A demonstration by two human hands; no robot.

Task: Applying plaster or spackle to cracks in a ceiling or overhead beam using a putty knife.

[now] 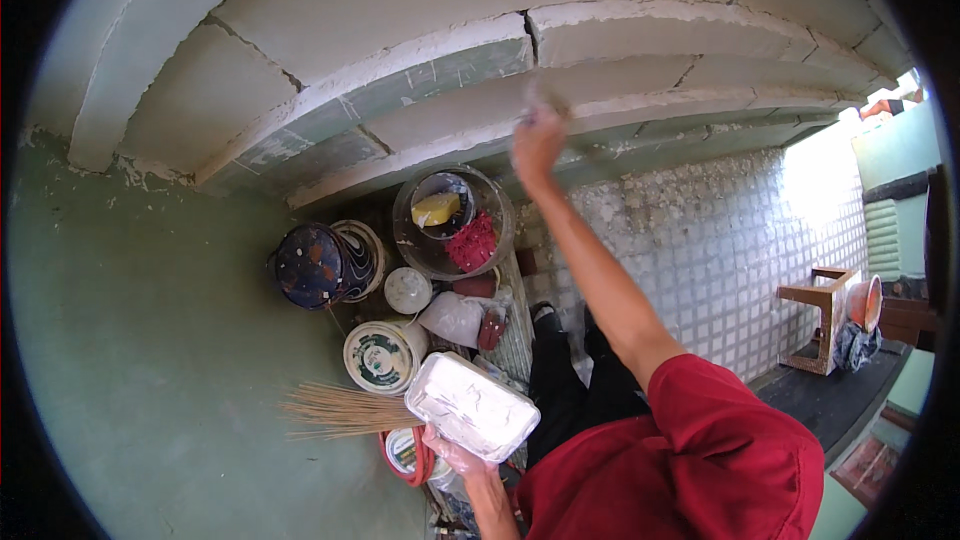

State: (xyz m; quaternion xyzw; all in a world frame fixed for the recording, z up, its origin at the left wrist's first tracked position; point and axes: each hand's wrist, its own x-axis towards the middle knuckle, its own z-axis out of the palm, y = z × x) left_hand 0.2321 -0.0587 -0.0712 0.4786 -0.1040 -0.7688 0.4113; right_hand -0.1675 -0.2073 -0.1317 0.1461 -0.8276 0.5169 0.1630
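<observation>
My right hand [538,145] is raised in front of the cracked, stepped panels with rough white bands [655,12]; its fingers are closed on a motion-blurred tool [547,95], perhaps a scraper. Low in the view, my left hand [455,455] grips a rectangular white tray [468,402] coated with smooth white paste. A bundle of thin sticks [335,410] lies just left of the tray. Behind the tray stands a lidded white bucket [384,355].
Nearby are a dark paint bucket [315,265], a tub [497,190] with a yellow sponge [436,206] and red cloth [470,240], plus several containers. A green wall [160,340] is at left. A wooden stool [830,320] stands at right on a tiled floor [700,230].
</observation>
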